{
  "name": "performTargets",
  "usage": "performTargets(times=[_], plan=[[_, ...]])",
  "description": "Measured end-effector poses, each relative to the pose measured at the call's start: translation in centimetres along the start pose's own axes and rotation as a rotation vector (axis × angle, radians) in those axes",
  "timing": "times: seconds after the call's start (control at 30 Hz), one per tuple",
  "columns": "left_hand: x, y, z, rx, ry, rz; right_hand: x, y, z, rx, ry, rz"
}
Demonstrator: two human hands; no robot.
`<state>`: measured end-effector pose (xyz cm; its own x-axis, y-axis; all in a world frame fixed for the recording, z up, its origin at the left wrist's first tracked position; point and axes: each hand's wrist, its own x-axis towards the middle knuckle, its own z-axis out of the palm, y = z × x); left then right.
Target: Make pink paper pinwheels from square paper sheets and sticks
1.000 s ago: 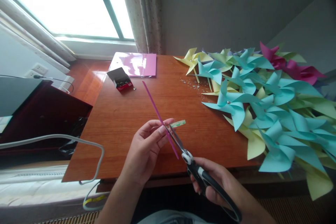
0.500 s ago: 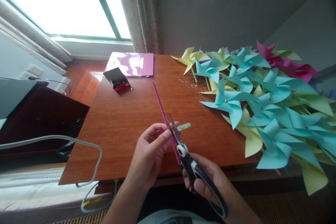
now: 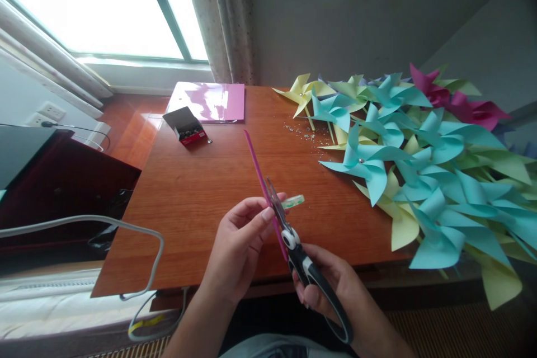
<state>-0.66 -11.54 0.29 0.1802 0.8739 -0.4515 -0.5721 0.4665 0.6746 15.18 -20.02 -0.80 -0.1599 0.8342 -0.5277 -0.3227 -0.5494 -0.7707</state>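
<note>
My left hand [image 3: 241,240] pinches a thin magenta stick [image 3: 255,163] between thumb and fingers, its far end slanting up and away over the table. In my right hand [image 3: 327,279] are black-and-white scissors [image 3: 291,238], with fingers and thumb through the handles. The scissor blades lie against the stick beside my left fingertips, nearly closed; whether they cut into it I cannot tell. A short, clear-and-green strip [image 3: 293,201] shows just past the blades near my left fingers. Part of the stick's lower end is hidden by the scissors.
Many turquoise, yellow and magenta paper pinwheels [image 3: 371,163] cover the right of the wooden table [image 3: 184,196]. Small shiny bits [image 3: 304,133] lie scattered beside them. A small red box [image 3: 187,127] stands open before pink sheets [image 3: 235,102]. A grey cable [image 3: 138,226] crosses the left edge.
The scissor blades have drawn closer together, and the handles have closed a little in my right hand. My left hand keeps its pinch on the magenta stick.
</note>
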Motion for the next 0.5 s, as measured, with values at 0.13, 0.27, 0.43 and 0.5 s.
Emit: performTargets(times=[0.13, 0.27, 0.43, 0.5], plan=[[0.17, 0.04, -0.14, -0.002, -0.012, 0.002, -0.09, -0.51, -0.11, -0.001, -0.033, 0.014], [0.28, -0.05, -0.28, -0.003, -0.031, 0.008, -0.18, -0.97, -0.32, -0.011, -0.063, 0.013], [0.27, -0.05, -0.21, 0.004, -0.007, 0.005, 0.11, -0.23, -0.42, 0.032, -0.045, 0.015], [0.26, 0.02, -0.17, 0.006, -0.008, 0.007, 0.14, -0.08, -0.34, 0.033, -0.026, 0.025]])
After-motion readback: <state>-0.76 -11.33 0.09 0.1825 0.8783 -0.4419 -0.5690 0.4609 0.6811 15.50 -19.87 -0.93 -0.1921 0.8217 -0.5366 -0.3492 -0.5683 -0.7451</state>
